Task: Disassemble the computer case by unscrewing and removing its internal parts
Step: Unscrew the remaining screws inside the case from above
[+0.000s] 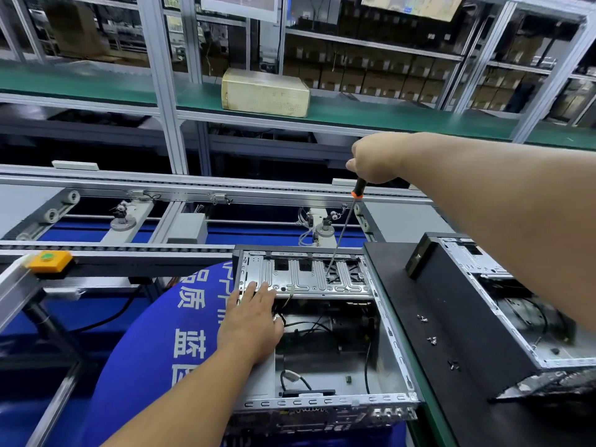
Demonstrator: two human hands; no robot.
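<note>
Two bare hands work on an open computer case (322, 350) that lies on its side right under them, its silver rear edge nearest the camera. The left hand (251, 321) lies flat with its fingers straight, palm down on the case's left side, fingertips reaching onto the silver drive cage (306, 275) at the case's far end. Black cables (309, 327) run through the dark interior just right of that hand. To the right of the case, beneath the right forearm, a black panel (435, 317) carries several small loose screws (432, 341). A second opened case (503, 301) sits on its far right side. Left of the left hand, a blue fabric with white characters (161, 333) hangs below the case.

Farther out, the right hand (375, 161) is raised well above the case, its fingers curled around the black-and-orange handle of a long screwdriver (346, 221). The thin shaft slants down from that hand, and its tip meets the drive cage near its right part. Beyond the left hand sits a yellow box with a green button (50, 261) on the conveyor frame (129, 191). Beyond the right hand, a pale cardboard box (266, 91) rests on a green shelf (387, 116).
</note>
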